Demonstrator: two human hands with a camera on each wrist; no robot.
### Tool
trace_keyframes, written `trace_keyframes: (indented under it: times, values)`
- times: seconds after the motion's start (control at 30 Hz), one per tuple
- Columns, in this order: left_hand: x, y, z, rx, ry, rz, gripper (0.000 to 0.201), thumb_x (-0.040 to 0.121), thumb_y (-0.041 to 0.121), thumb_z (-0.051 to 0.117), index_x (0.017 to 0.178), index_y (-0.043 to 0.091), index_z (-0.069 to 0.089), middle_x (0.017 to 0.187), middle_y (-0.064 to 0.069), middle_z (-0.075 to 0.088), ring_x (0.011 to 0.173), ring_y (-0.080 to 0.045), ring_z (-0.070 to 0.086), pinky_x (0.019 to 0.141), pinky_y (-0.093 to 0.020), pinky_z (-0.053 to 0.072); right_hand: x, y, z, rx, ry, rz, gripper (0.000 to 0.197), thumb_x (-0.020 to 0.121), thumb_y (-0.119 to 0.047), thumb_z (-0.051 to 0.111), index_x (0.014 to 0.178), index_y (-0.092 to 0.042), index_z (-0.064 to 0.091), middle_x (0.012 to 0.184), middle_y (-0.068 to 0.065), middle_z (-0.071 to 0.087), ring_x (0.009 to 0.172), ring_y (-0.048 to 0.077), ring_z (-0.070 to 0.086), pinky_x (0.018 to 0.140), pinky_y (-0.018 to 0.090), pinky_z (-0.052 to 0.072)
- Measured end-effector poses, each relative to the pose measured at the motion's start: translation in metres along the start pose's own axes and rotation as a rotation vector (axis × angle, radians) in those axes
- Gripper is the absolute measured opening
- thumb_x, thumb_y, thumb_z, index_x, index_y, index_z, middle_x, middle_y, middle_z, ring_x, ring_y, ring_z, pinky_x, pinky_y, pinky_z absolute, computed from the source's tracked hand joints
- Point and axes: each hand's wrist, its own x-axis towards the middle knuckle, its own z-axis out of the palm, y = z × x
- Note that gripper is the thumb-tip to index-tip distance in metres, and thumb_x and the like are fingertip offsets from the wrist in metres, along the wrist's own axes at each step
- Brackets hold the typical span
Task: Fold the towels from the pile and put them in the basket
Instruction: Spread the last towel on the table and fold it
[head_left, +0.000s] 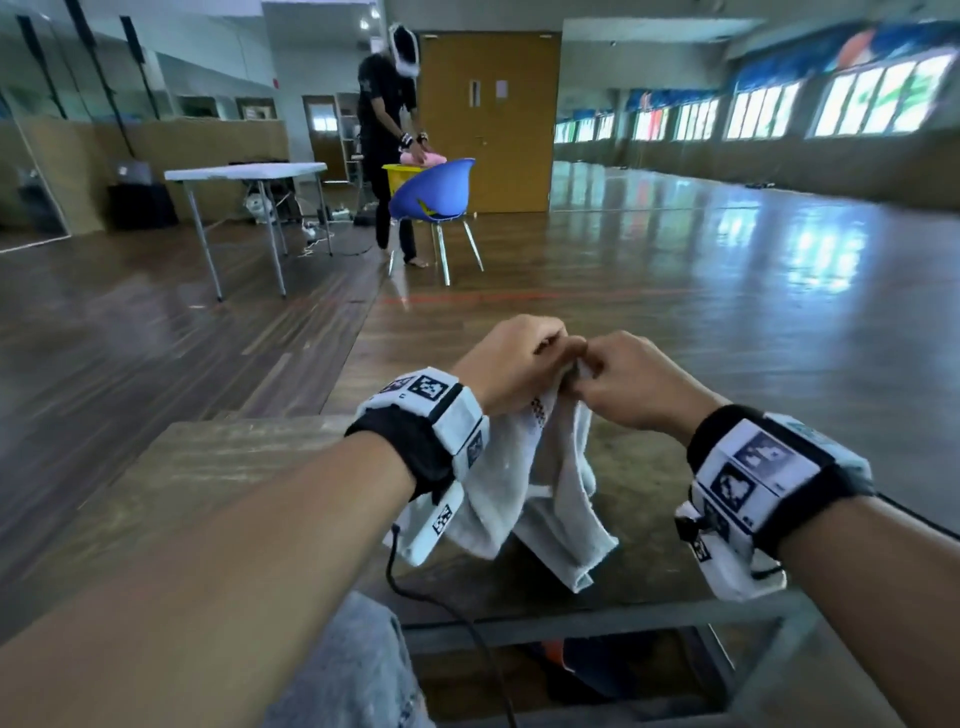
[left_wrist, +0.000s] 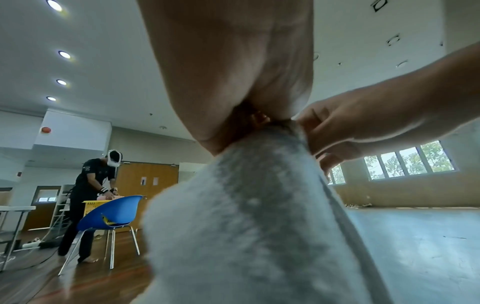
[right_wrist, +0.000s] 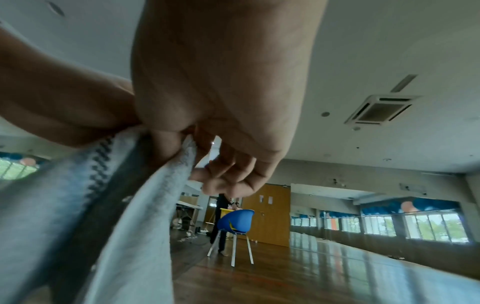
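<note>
Above the wooden tabletop, both hands meet at chest height, knuckles nearly touching. L hand pinches the top edge of a white towel; R hand pinches the same edge just beside it, fingers curled in on the cloth. Towel hangs down from the two grips in loose folds, lower corners draping twd the tabletop; can't tell if they touch it. Small dark checker band near the held edge, seen in head and R wrist views. L wrist view: towel fills centre frame below the palm, R hand coming in from the right onto the cloth. Both wrists wear black straps w/ white marker tags.

Background: second person w/ headset bends over a yellow basket beside a blue chair, hands on smth pink. White folding table to the left of them. Glossy wood floor, windows along R wall.
</note>
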Motion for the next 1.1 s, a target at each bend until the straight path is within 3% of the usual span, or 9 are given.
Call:
trace_keyframes:
  times: [0.1, 0.2, 0.3, 0.37, 0.47, 0.6, 0.77, 0.93, 1.1]
  values:
    - [-0.005, -0.005, 0.003, -0.060, -0.023, -0.037, 0.030, 0.092, 0.033, 0.068, 0.077, 0.008, 0.061, 0.061, 0.007, 0.052, 0.055, -0.004, 0.042, 0.057, -0.028, 0.037, -0.009, 0.013, -0.015, -0.004, 0.048, 0.102, 0.018, 0.078, -0.039, 0.049, 0.062, -0.038, 0.057, 0.063, -0.004, 0.053, 0.070, 0.028, 0.058, 0.064, 0.039, 0.047]
    - [-0.014, -0.014, 0.005, 0.012, -0.175, -0.078, 0.032, 0.089, 0.027, 0.071, 0.080, -0.003, 0.067, 0.063, -0.012, 0.056, 0.058, -0.013, 0.045, 0.056, -0.029, 0.038, -0.016, 0.023, -0.025, 0.067, 0.190, 0.153, 0.026, 0.084, -0.027, 0.050, 0.059, -0.035, 0.055, 0.062, -0.003, 0.054, 0.066, 0.029, 0.058, 0.061, 0.037, 0.048]
    - [-0.018, -0.018, 0.007, -0.035, -0.061, -0.158, 0.024, 0.090, 0.020, 0.065, 0.075, 0.001, 0.067, 0.058, -0.006, 0.058, 0.050, -0.007, 0.046, 0.051, -0.023, 0.037, -0.020, 0.039, -0.028, 0.030, 0.186, 0.235, 0.024, 0.086, -0.020, 0.054, 0.063, -0.027, 0.053, 0.074, 0.007, 0.064, 0.074, 0.033, 0.064, 0.068, 0.042, 0.055]
    - [-0.014, -0.014, 0.008, -0.108, 0.078, -0.160, 0.019, 0.091, 0.017, 0.065, 0.078, 0.003, 0.068, 0.057, 0.004, 0.057, 0.049, -0.003, 0.048, 0.051, -0.022, 0.039, -0.027, 0.039, -0.025, -0.038, 0.100, 0.247, 0.007, 0.084, -0.027, 0.063, 0.084, -0.028, 0.056, 0.096, 0.009, 0.067, 0.090, 0.032, 0.064, 0.083, 0.046, 0.055]
    - [-0.004, 0.003, 0.012, -0.111, 0.127, -0.071, 0.014, 0.087, 0.018, 0.068, 0.081, 0.006, 0.070, 0.068, -0.001, 0.065, 0.060, -0.008, 0.052, 0.058, -0.027, 0.041, -0.029, 0.025, -0.016, 0.049, 0.082, 0.048, 0.040, 0.081, -0.036, 0.073, 0.116, -0.025, 0.058, 0.113, 0.000, 0.064, 0.109, 0.023, 0.059, 0.094, 0.041, 0.049]
    - [0.002, 0.012, 0.028, -0.075, 0.165, 0.014, 0.015, 0.089, 0.018, 0.069, 0.084, 0.005, 0.070, 0.076, -0.004, 0.068, 0.069, -0.015, 0.055, 0.067, -0.029, 0.042, -0.020, 0.015, -0.012, 0.036, 0.242, 0.025, 0.007, 0.080, -0.031, 0.058, 0.087, -0.028, 0.060, 0.084, -0.006, 0.065, 0.090, 0.024, 0.061, 0.077, 0.038, 0.050]
    - [-0.017, -0.010, 0.054, -0.143, 0.065, -0.159, 0.022, 0.091, 0.019, 0.062, 0.072, 0.007, 0.063, 0.062, -0.001, 0.065, 0.054, -0.010, 0.053, 0.055, -0.027, 0.043, -0.018, 0.028, -0.013, 0.103, 0.439, 0.125, 0.011, 0.090, -0.018, 0.057, 0.083, -0.017, 0.066, 0.075, -0.006, 0.065, 0.084, 0.024, 0.062, 0.068, 0.030, 0.039]
    - [-0.014, -0.014, 0.063, -0.185, 0.058, -0.134, 0.017, 0.094, 0.013, 0.061, 0.078, 0.008, 0.064, 0.069, -0.010, 0.063, 0.064, -0.018, 0.050, 0.063, -0.031, 0.040, -0.034, 0.042, -0.011, 0.087, 0.242, 0.053, 0.035, 0.083, -0.029, 0.070, 0.116, -0.031, 0.059, 0.103, -0.007, 0.065, 0.096, 0.015, 0.060, 0.082, 0.032, 0.048]
    - [-0.005, -0.009, 0.058, -0.046, -0.062, 0.003, 0.027, 0.081, 0.024, 0.066, 0.060, 0.019, 0.049, 0.059, 0.001, 0.049, 0.062, -0.005, 0.043, 0.057, -0.026, 0.035, -0.040, 0.042, -0.014, -0.090, 0.217, 0.041, 0.010, 0.084, -0.028, 0.056, 0.078, -0.029, 0.064, 0.064, -0.002, 0.058, 0.071, 0.024, 0.058, 0.065, 0.040, 0.053]
